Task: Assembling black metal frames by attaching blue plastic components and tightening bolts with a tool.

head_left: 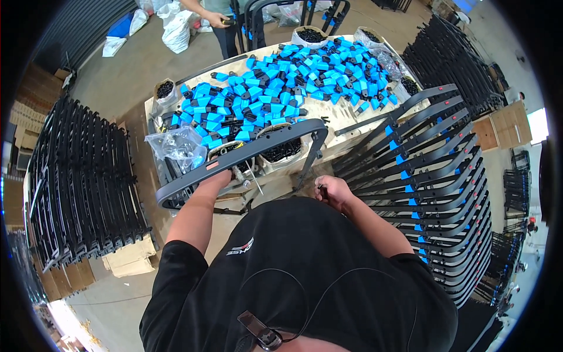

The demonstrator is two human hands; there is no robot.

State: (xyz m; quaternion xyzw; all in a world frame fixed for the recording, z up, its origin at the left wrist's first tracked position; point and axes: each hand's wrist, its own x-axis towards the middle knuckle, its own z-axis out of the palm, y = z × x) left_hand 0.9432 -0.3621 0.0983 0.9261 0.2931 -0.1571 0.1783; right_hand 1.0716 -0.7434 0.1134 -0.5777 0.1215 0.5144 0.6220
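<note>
L hand (217, 182) under/behind blk curved frame (246, 151), fingers mostly hidden; can't tell if open or gripping. R hand (335, 191) near torso, fingers curled in w/ little gap, pinching small dk part (323, 191); exact kind unclear. Frame slants across near edge of wooden table (346, 124), in front of tub of blk pcs (282, 151). Pile of blue/blk pcs (252, 97) on tabletop; stacked blk frames (446, 193) to R.
</note>
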